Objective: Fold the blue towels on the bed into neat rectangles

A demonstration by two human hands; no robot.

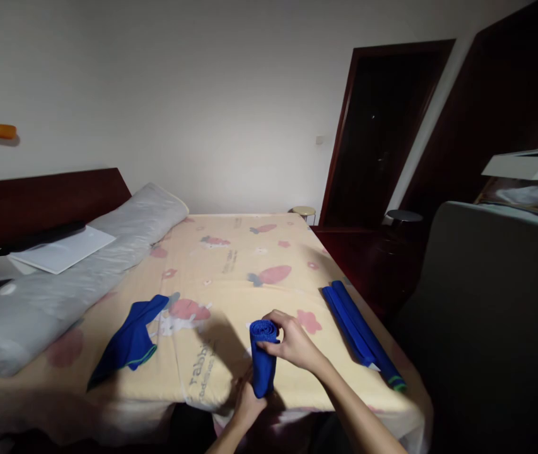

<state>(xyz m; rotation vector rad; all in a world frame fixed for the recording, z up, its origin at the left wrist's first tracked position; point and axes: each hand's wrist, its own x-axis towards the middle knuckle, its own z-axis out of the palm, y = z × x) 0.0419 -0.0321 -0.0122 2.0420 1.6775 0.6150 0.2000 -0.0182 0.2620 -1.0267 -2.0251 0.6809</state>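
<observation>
A tightly rolled blue cloth (262, 362) stands on end over the near part of the bed, its spiral end facing up. My right hand (292, 340) grips its upper end, thumb on the near side and fingers behind. Around the lower end, my left hand (248, 400) is closed, with its fingers partly hidden behind the roll. To the left lies a crumpled blue cloth (131, 334) with a green edge. Over on the right, long narrow blue cloth strips (356, 331) lie side by side, one with green stripes at its near end.
The bed (231, 284) has a pale yellow sheet printed with carrots and rabbits. A long grey pillow (108, 258) with white papers (65, 249) on it runs along the headboard (46, 195). Beyond the right edge are stools (403, 216), a dark door (386, 132) and a grey covered piece (496, 271).
</observation>
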